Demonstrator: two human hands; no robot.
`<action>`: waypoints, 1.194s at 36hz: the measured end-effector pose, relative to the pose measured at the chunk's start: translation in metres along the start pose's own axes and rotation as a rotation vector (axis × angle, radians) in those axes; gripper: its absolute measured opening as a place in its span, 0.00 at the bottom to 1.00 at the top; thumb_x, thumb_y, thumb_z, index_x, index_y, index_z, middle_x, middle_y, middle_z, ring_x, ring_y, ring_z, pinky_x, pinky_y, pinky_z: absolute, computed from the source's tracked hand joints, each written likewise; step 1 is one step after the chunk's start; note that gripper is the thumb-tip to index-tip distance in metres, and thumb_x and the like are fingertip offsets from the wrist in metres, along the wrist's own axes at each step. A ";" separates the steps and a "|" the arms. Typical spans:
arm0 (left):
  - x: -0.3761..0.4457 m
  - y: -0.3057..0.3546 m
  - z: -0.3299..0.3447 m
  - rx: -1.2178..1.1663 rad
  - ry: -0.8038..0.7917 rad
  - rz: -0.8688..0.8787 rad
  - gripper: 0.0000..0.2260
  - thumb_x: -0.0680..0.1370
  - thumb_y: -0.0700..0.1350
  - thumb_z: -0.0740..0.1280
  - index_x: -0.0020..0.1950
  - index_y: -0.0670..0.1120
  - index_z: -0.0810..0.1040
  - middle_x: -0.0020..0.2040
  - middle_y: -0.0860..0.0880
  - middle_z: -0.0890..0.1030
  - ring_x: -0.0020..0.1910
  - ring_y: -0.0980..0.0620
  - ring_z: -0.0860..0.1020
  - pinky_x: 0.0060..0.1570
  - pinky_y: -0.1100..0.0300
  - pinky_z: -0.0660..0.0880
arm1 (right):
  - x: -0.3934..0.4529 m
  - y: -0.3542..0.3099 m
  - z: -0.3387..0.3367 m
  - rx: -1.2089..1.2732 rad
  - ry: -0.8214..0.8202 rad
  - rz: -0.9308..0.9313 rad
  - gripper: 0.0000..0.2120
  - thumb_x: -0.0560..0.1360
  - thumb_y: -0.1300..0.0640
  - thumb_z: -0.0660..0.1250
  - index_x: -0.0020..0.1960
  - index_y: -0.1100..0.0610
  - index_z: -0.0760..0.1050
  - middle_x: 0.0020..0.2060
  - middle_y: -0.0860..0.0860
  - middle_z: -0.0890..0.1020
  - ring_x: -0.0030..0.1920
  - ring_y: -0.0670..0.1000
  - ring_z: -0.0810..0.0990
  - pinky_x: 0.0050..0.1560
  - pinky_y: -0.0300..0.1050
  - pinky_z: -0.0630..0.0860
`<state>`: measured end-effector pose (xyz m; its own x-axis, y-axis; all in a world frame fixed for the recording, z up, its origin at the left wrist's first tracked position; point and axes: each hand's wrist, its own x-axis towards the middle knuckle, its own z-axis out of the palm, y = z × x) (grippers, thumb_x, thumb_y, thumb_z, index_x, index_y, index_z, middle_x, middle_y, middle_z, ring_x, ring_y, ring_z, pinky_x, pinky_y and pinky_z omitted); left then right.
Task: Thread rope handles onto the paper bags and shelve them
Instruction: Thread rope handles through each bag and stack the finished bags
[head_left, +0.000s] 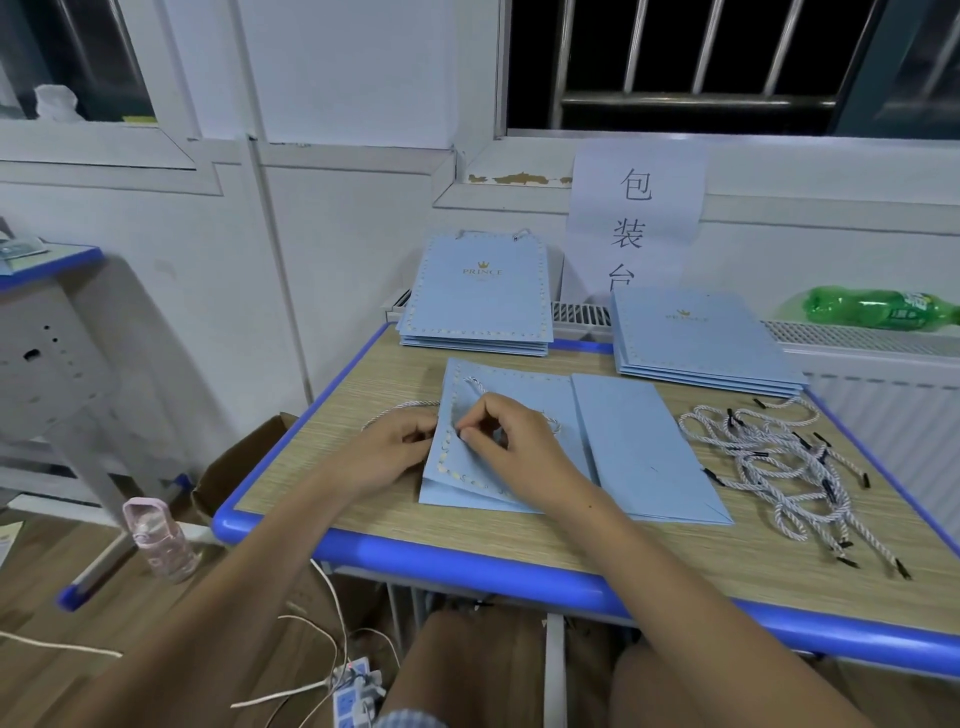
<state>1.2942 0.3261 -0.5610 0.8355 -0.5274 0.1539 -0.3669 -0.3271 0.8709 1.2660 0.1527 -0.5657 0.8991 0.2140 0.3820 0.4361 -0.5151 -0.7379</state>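
A flat light-blue paper bag (511, 415) lies near the front of the wood-topped, blue-edged desk (467, 551). The left hand (402, 441) grips its lifted left edge; the right hand (498, 431) pinches a rope tip at the bag's edge. A loose pile of grey twisted rope handles (779, 467) lies to the right, apart from the bag

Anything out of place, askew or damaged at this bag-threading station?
Little stands out. A green plastic bottle lies on its side on the radiator ledge behind the desk, and paint is chipped on the window sill. The loose rope handles lie tangled.
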 end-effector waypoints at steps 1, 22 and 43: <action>0.000 0.001 0.001 -0.021 0.009 0.007 0.10 0.79 0.36 0.62 0.53 0.42 0.81 0.47 0.55 0.83 0.47 0.62 0.80 0.46 0.70 0.73 | 0.000 0.000 0.000 -0.008 0.012 -0.005 0.05 0.77 0.61 0.64 0.45 0.52 0.74 0.42 0.44 0.77 0.39 0.34 0.72 0.41 0.26 0.66; 0.008 -0.014 0.001 0.032 0.225 -0.005 0.09 0.79 0.37 0.63 0.46 0.49 0.79 0.42 0.52 0.82 0.45 0.54 0.80 0.48 0.61 0.75 | -0.004 0.003 0.001 -0.211 -0.015 -0.004 0.08 0.79 0.53 0.61 0.46 0.56 0.75 0.41 0.46 0.76 0.44 0.47 0.73 0.48 0.44 0.71; 0.001 -0.006 0.006 0.213 0.132 0.116 0.17 0.74 0.41 0.71 0.58 0.57 0.73 0.47 0.52 0.63 0.39 0.68 0.68 0.46 0.78 0.66 | -0.003 -0.005 0.000 0.218 0.088 -0.003 0.10 0.80 0.63 0.58 0.42 0.60 0.73 0.43 0.47 0.72 0.43 0.34 0.73 0.50 0.27 0.67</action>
<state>1.2945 0.3228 -0.5690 0.8239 -0.4686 0.3188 -0.5294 -0.4355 0.7281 1.2613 0.1540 -0.5632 0.8950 0.1369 0.4245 0.4455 -0.3212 -0.8356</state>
